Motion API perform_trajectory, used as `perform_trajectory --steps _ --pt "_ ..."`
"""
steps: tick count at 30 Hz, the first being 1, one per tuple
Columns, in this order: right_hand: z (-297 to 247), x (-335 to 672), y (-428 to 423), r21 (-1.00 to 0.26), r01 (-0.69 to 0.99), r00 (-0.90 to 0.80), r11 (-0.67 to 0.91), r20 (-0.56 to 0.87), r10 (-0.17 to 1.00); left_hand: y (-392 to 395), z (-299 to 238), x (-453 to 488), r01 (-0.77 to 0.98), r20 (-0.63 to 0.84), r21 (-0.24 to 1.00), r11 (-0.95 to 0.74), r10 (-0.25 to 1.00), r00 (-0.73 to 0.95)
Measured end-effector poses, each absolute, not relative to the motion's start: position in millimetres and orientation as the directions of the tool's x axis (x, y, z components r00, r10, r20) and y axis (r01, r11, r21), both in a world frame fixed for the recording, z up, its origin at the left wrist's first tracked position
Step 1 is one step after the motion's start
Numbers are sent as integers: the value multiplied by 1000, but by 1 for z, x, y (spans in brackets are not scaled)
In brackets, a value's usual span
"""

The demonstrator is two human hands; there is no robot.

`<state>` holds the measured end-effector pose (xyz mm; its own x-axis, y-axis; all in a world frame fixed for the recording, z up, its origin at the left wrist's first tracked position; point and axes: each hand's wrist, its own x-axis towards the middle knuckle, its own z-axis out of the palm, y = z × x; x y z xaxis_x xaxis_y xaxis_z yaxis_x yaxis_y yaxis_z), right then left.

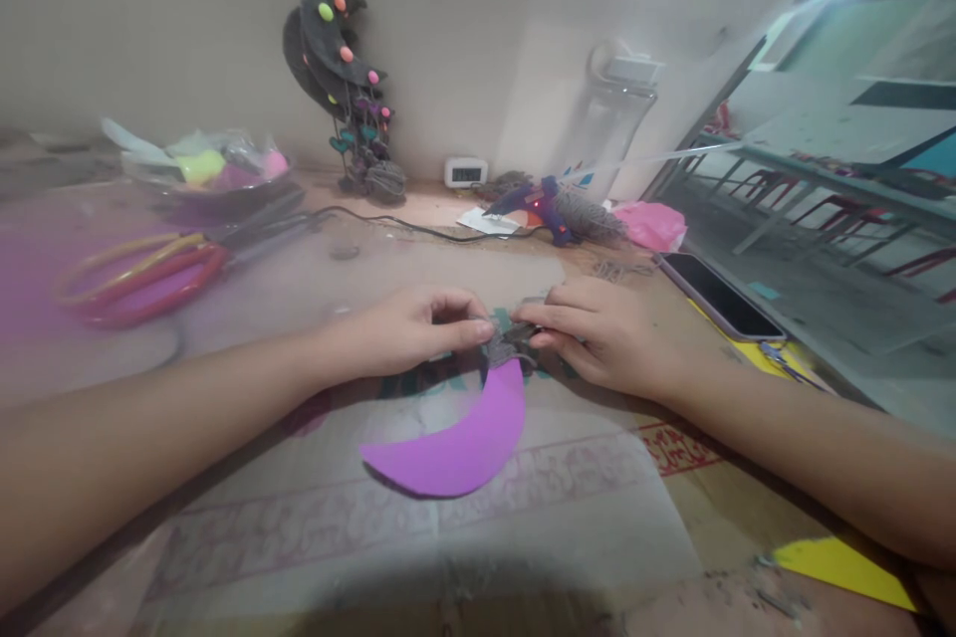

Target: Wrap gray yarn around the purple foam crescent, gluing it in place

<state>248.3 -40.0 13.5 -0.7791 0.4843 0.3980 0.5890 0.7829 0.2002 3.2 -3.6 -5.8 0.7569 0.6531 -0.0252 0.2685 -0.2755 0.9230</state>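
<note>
A flat purple crescent cutout (pixel 478 438) lies on the work surface, its upper end wrapped in grey yarn (pixel 503 350). My left hand (pixel 418 323) is closed in a pinch at that wrapped tip, thumb and forefinger on the yarn. Close by on the other side, my right hand (pixel 597 328) has its fingers pinched together on a dark grey strand of the yarn. The exact grip of the right fingertips is partly hidden. The crescent's bare purple end points left, toward the front.
Large red-and-yellow-handled scissors (pixel 149 279) lie left. Behind stand a bowl of bagged coloured pieces (pixel 209 169), a grey crescent decoration (pixel 321 50), a small clock (pixel 466 172) and a blue glue gun (pixel 549 204) with a cord. A phone (pixel 721 294) lies right, near yellow sheets (pixel 843 562).
</note>
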Motion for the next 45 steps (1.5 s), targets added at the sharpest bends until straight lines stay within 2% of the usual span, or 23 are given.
perform_trajectory --steps 8,21,24,30,34,40,45 --pt "5 252 -34 43 578 -750 815 421 509 -4 -6 4 258 -16 926 -274 655 756" --pt "14 248 -40 238 594 -774 768 430 465 -4 -7 3 263 -18 922 -283 648 761" --pt "11 249 -40 188 599 -766 778 418 489 -4 -7 3 275 -42 928 -253 661 749" --pt "2 252 -36 -23 618 -689 786 466 555 -5 -7 4 271 -50 936 -225 678 733" --pt "-1 252 -34 -24 616 -691 787 462 555 -5 -9 4 289 -86 938 -190 681 727" --pt "-5 253 -32 -4 585 -713 811 474 517 -6 -7 6 243 4 933 -266 683 731" --pt "-5 251 -33 -21 570 -705 821 501 502 -7 -6 6 275 -2 918 -284 692 722"
